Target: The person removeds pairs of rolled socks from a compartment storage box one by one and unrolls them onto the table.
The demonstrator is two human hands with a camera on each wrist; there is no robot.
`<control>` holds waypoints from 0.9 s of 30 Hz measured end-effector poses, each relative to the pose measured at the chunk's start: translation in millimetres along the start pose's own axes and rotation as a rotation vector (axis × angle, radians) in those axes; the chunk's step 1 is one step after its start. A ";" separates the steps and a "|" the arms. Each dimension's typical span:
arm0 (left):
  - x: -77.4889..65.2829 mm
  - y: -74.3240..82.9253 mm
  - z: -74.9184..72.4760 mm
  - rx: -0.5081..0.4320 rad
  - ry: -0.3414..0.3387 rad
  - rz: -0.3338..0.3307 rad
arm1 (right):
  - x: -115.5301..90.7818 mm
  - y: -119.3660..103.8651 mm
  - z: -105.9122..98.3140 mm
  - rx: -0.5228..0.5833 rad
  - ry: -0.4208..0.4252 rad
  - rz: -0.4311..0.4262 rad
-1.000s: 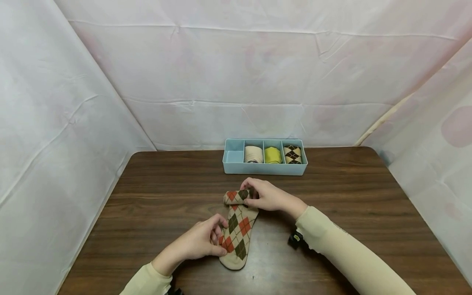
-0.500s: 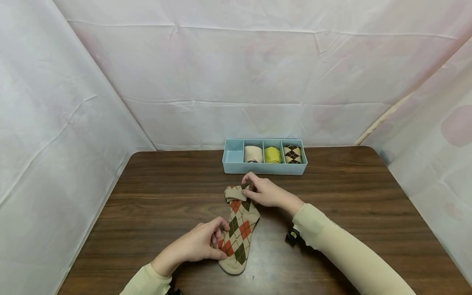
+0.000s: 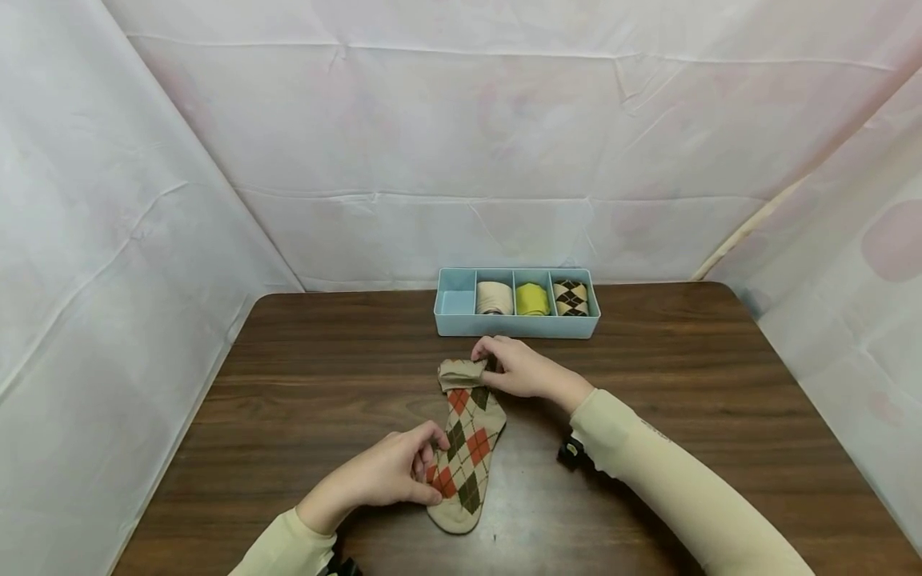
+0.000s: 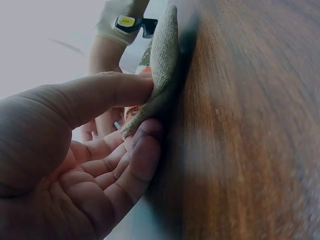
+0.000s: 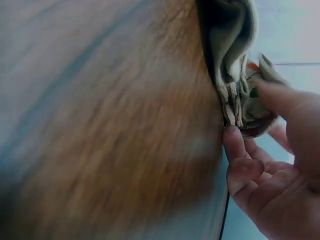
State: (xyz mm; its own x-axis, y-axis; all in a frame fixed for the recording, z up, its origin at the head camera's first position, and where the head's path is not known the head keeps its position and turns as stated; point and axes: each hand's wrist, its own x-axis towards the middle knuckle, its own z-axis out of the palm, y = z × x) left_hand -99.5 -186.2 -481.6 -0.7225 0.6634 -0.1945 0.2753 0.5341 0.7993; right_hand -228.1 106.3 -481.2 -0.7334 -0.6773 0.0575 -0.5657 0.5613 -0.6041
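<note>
A beige argyle sock point(image 3: 468, 448) with red and green diamonds lies on the table, toe toward me. Its cuff point(image 3: 461, 374) is folded over at the far end, showing the plain beige inside. My left hand point(image 3: 396, 468) pinches the sock's left edge near the toe; the left wrist view has the thumb on top of the knit point(image 4: 165, 50) and fingertips at its lower edge. At the cuff's right end, my right hand point(image 3: 522, 370) pinches the folded fabric. In the right wrist view, the thumb overlaps the bunched layers point(image 5: 232, 95), with a fingertip right at their edge.
Toward the back of the brown wooden table point(image 3: 324, 384) stands a light blue divided box point(image 3: 515, 326). It holds a rolled cream sock point(image 3: 495, 298), a yellow-green roll point(image 3: 533, 299) and a dark-diamond argyle roll point(image 3: 571, 298); its leftmost compartment is bare. Pale curtains point(image 3: 432, 144) hang around.
The rolled argyle cuff has loosened into a flap with its beige inside showing. My right hand has shifted slightly away from me with it; the left stays nearly still by the toe.
</note>
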 end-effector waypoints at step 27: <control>-8.2 10.2 -5.6 0.052 -0.122 0.045 | 16.1 -6.3 8.5 0.131 0.059 0.261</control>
State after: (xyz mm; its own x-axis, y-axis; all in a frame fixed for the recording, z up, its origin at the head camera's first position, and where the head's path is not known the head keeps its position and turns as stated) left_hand -94.3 -189.1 -468.7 -0.6273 0.7443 -0.2292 0.3402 0.5266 0.7791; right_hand -233.1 87.9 -483.2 -0.8707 -0.4869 -0.0694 -0.3044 0.6444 -0.7015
